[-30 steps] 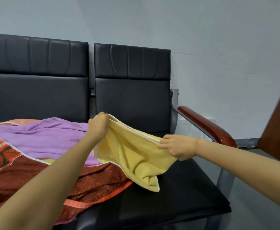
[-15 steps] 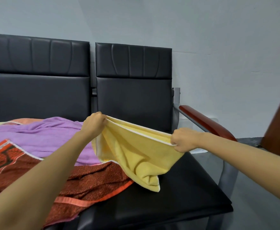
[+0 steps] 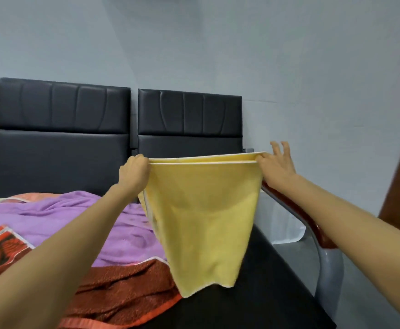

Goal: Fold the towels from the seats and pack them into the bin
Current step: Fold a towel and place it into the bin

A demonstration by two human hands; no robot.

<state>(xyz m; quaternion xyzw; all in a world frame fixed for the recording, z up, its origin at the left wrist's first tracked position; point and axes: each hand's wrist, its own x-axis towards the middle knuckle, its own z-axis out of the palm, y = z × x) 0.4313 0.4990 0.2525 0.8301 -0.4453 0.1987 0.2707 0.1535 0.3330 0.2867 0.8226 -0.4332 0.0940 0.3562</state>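
Fingers (image 3: 139,160) of the left hand (image 3: 133,170) are curled tight into a fist around the upper left corner of the yellow towel (image 3: 203,210), with the cloth coming out between thumb and knuckles. The right hand (image 3: 276,167) pinches the opposite upper corner low down by the thumb, while its other fingers (image 3: 285,148) are spread and lifted clear above the edge. Between the two grips the top of the towel is drawn into a nearly straight line, and two white-trimmed edges run side by side there, so the cloth is doubled. From that line it hangs down in front of the hands, narrowing toward its lower edge, which is over the front of the black seat (image 3: 253,305); whether it touches the cushion cannot be told. To the left a purple towel (image 3: 75,217) lies crumpled across the neighbouring seat (image 3: 59,162), with a red patterned towel (image 3: 123,288) partly over its near side. A reddish wooden armrest (image 3: 303,217) runs just under the right wrist.
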